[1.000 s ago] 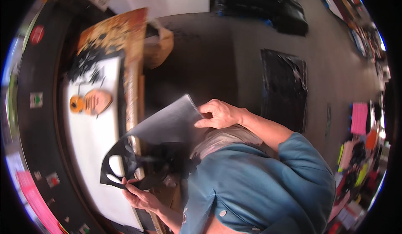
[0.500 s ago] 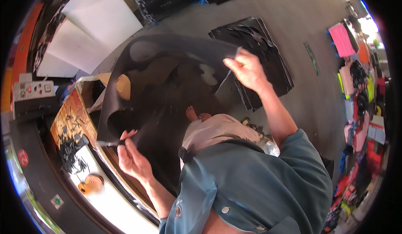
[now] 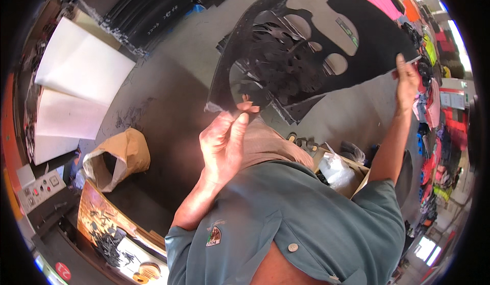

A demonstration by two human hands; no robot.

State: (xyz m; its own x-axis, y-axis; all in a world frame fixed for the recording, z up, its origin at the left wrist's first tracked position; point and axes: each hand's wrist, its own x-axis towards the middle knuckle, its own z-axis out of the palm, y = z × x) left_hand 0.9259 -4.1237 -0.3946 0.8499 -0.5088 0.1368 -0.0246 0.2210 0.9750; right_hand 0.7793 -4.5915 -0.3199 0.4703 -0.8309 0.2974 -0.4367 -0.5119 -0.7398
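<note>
A large, thin black sheet (image 3: 380,37) with several rounded cut-outs is stretched between my hands. My left hand (image 3: 223,144) pinches its near left corner, thumb against fingers. At the far right corner, my right hand (image 3: 406,87) grips the edge with the thumb on top. The sheet hangs over a pile of black cut sheets (image 3: 300,112) on the floor, seen in part through the holes and below the edge. What the sheet is made of I cannot tell.
White boards (image 3: 84,63) and a stack of black sheets (image 3: 148,17) lie at the far left. A brown paper sack (image 3: 133,155) stands beside a wooden bench (image 3: 92,203) with black scraps. An open box with a plastic bag (image 3: 334,168) is by my right side. Colourful material lines the right.
Both hands have carried the black sheet from the left toward the right, over the floor pile. My body has turned to the right, and the sheet is now spread flatter.
</note>
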